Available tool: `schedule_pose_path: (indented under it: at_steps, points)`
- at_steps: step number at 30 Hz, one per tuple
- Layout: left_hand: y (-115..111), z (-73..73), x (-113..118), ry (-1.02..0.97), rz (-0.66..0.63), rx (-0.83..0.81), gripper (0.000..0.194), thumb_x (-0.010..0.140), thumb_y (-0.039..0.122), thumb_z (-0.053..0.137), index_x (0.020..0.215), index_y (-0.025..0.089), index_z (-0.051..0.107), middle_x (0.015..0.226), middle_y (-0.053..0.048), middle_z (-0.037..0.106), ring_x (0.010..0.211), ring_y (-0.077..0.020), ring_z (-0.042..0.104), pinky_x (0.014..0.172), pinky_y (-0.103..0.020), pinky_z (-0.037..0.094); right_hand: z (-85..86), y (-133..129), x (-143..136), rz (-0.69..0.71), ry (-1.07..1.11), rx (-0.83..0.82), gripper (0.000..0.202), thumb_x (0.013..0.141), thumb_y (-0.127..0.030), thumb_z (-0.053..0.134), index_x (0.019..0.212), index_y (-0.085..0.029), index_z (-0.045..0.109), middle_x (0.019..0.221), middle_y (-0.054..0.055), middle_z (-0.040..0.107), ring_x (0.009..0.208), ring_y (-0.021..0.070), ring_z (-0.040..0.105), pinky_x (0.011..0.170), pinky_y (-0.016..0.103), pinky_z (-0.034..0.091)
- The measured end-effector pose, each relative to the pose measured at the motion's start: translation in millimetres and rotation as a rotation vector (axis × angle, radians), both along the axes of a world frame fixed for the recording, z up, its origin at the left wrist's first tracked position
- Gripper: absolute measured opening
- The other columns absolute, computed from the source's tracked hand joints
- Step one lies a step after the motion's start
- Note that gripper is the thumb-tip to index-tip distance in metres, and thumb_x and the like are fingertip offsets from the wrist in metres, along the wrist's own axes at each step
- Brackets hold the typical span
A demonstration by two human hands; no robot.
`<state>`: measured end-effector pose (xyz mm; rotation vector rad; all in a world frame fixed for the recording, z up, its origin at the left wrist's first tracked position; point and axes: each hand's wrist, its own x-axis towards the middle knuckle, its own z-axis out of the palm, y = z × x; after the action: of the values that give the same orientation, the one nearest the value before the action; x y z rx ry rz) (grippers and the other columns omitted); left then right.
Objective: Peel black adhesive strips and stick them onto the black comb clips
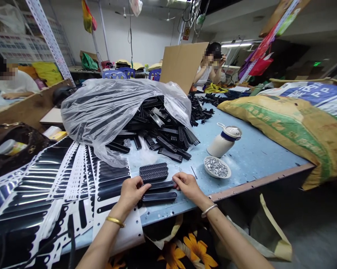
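Note:
My left hand (pixel 132 191) pinches the left end of a long black plastic piece (pixel 158 185) with a rounded end. Fingers of my right hand (pixel 188 186) close on its right end. Just in front of me lies a second smooth black piece (pixel 160 197), apart from my right hand. Beyond them sits a neat row of black perforated pieces (pixel 153 172). Left of my left hand, sheets of black strips on white backing (pixel 112 186) fan out. To the right stands a white bowl (pixel 217 175) holding small shiny metal bits.
A clear plastic bag (pixel 101 112) spills black slotted plastic parts (pixel 165 130) over the blue table (pixel 255 160). A white bottle (pixel 224 141) stands behind the bowl. Yellow sacks (pixel 291 127) lie right. Co-workers sit at far left and behind a cardboard sheet (pixel 179 67).

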<state>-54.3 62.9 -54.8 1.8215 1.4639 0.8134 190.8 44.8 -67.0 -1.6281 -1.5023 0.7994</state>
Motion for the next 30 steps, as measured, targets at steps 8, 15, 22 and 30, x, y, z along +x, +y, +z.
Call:
schedule_pose_path:
  at_steps: [8,15,22,30]
  points:
    - [-21,33.7,-31,-0.027,0.026,0.17,0.031,0.084,0.041,0.051,0.074,0.018,0.071,0.052,0.001,0.059,0.048,-0.0131,0.052,0.053,-0.024,0.039,16.3,-11,10,-0.176,0.121,0.053,0.059,0.073,-0.075,0.058,0.066,-0.018,0.065,0.052,0.006,0.065,0.045,0.0188,0.061,0.044,0.029,0.05]
    - [-98,22.3,-118,0.17,0.545,0.155,0.028,0.078,0.047,0.06,0.068,0.022,0.069,0.054,0.002,0.065,0.049,-0.015,0.061,0.046,-0.021,0.044,53.0,-71,-31,0.111,-0.072,0.262,0.027,0.092,-0.035,0.057,0.071,-0.021,0.065,0.057,0.001,0.061,0.051,0.0158,0.058,0.051,0.026,0.047]
    - [-159,-32.0,-144,-0.327,0.708,-0.324,0.059,0.052,0.066,0.078,0.087,0.018,0.072,0.069,-0.005,0.077,0.062,-0.027,0.074,0.058,-0.031,0.062,41.1,-101,-110,0.574,-0.167,0.368,0.015,0.087,-0.006,0.054,0.085,-0.019,0.059,0.077,0.004,0.062,0.073,0.0189,0.061,0.066,0.029,0.049]
    - [-160,-16.3,-130,-0.1,0.715,-0.067,0.044,0.063,0.059,0.074,0.085,0.021,0.073,0.066,-0.004,0.075,0.064,-0.024,0.073,0.047,-0.023,0.056,53.0,-62,-105,0.537,-0.195,0.595,0.02,0.091,-0.003,0.048,0.086,-0.018,0.062,0.07,0.004,0.058,0.063,0.0172,0.055,0.055,0.029,0.043]
